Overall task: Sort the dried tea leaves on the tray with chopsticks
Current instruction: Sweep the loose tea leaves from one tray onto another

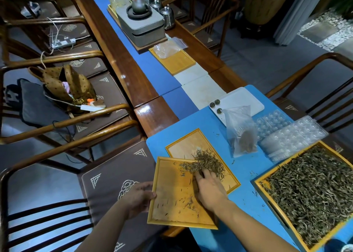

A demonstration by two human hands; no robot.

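No chopsticks to be made out. Right hand (209,187), fingers loosely bent and partly buried, pushing tea leaves (205,162) off tilted near tray (172,204) into second tray (183,146) on counter (242,167). Left hand (138,199) gripping near tray's left edge. Large tray (261,184), cut off at right, heaped with leaves.

The room is dim, with a cool bluish cast. Light falls from overhead, leaving pale glare patches on the polished wooden table (152,116) just beside the blue cloth (208,125). Beyond the table, the chairs (47,118) sink into shadow. Wide-angle distortion bends the lines of the chairs towards the edges. Far things beyond the teapot (139,6) look soft and smeared.
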